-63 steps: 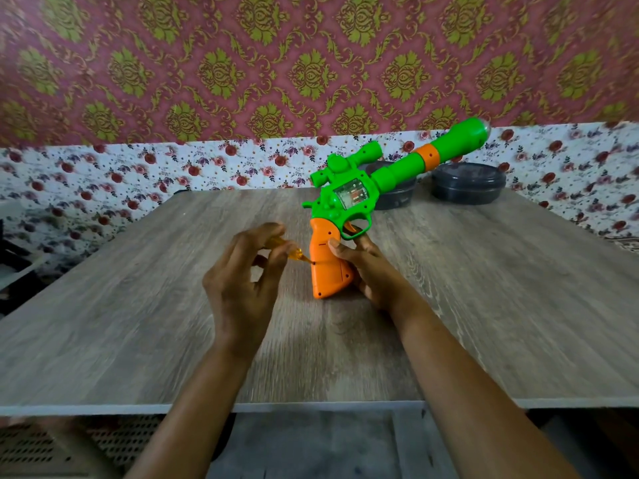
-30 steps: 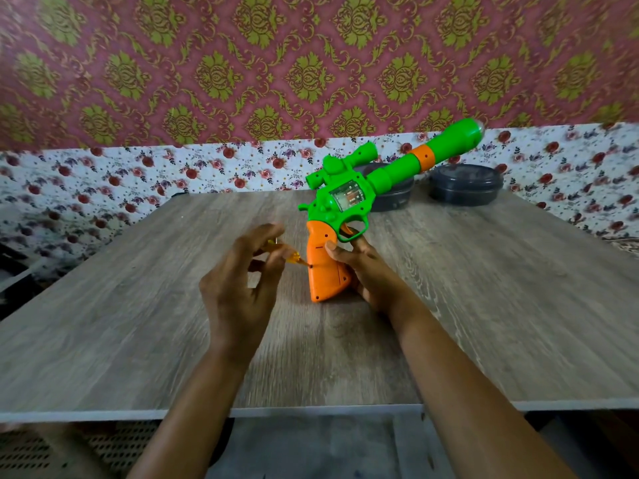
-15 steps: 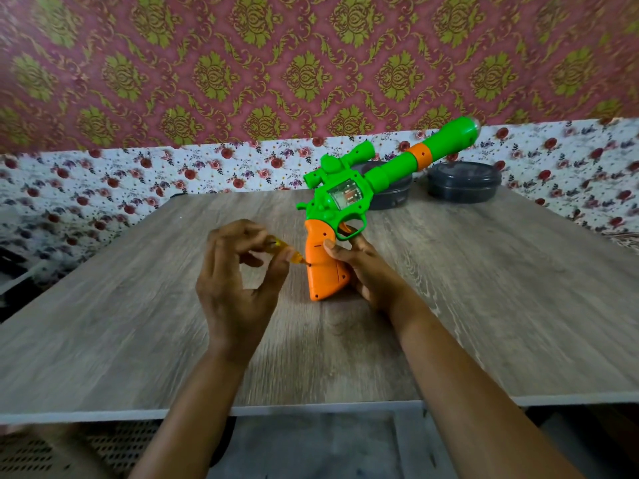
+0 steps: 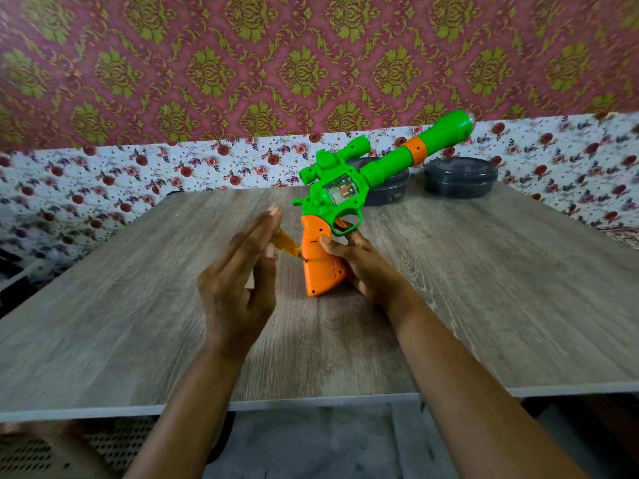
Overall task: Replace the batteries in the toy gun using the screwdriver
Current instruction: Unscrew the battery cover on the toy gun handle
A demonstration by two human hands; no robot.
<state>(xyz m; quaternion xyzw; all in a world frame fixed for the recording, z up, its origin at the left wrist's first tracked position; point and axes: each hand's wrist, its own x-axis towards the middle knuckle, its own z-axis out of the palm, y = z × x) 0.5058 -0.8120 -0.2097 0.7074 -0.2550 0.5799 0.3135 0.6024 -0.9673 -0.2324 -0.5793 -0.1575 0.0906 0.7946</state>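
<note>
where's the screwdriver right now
Head view, centre: the screwdriver is held by the left hand, its tip against the left side of the toy gun's orange grip.

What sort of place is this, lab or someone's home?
Probably a room in a home, not a lab: ornate maroon-and-gold wallpaper, a floral-print band below it, and a wood-grain table with two dark lidded containers at the back.

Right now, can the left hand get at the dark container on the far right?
Probably not directly: the left hand pinches the screwdriver, and the toy gun and right hand stand between it and that container.
</note>
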